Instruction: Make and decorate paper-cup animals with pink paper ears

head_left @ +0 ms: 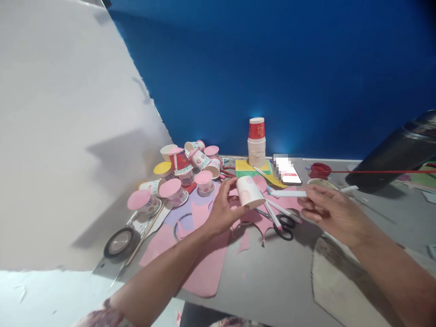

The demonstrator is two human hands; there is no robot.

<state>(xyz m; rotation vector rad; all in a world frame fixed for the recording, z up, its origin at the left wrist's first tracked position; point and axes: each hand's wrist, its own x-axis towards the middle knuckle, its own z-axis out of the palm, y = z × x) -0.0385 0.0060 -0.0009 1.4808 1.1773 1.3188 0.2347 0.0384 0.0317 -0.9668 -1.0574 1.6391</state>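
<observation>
Paper cup (250,191): white, held on its side in left hand (221,211), above the pink sheet (204,268), near mid-bench; a small pink disc (260,183) sits against its far end.
Left hand: closed round the cup, thumb on top, fingers under; grip looks light, wall not dented.
Right hand (329,210): closed on a white marker (289,193), held near level, tip pointing twd the cup, not touching it yet.
Step in hand (my read): marking or drawing on the cup w/ the marker.
Doing it well: keep cup pinched near rim & base so the thin wall doesn't flex under the tip; turn the cup w/ left hand rather than swinging the pen; rest right wrist on bench (272,290) for a steady line.
Watch for: scissors (284,225) & loose pens (277,211) lie just below the hands; don't set the wrist on them.
Nearby: finished cups w/ pink tops (177,175) heaped at left; cup stack (256,143) at back by the phone (288,171); tape roll (120,242) at bench's left edge.
Can't tell: whether the marker cap is on.
</observation>
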